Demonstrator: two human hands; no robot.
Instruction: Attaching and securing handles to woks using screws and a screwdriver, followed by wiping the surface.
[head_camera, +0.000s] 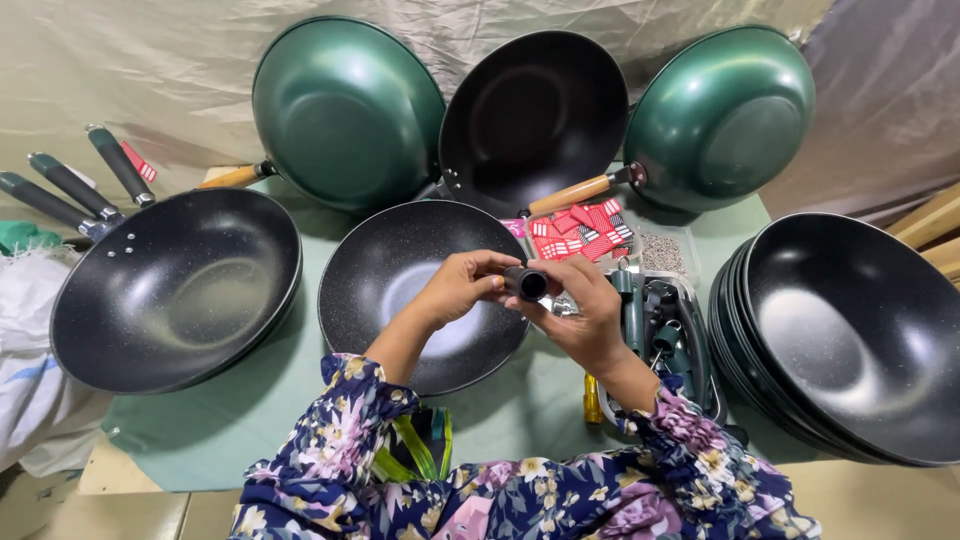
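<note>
Nearest to the camera are two sleeves with a flower print. The left hand (462, 288) and the right hand (580, 312) meet above the worktop (250, 420), which carries a green cloth. Both hands are closed around one short black handle piece (525, 283); its round end faces the camera and the rest of it is hidden by the fingers.

Directly under the hands lies one black speckled pan (400, 275) without a handle, partly covered by the left forearm. To the right of it stands one tray of dark green handles (665, 335); their number is hard to count, because they lie over each other and the right wrist covers some. One small yellow tool (592, 400) shows beside the wrist.

At the left is one black pan (175, 290) on top of others, with three dark handles (75, 185) showing behind it. At the right is a stack of black pans (850, 335), cut off by the picture edge, so the count is not clear.

Behind the tray lie a heap of small red tags (580, 233) and one clear bag of small metal parts (660, 253).

Farthest, three pans lean against the grey sheet: two green pans (345, 110) and one black pan (535, 115) between them.
</note>
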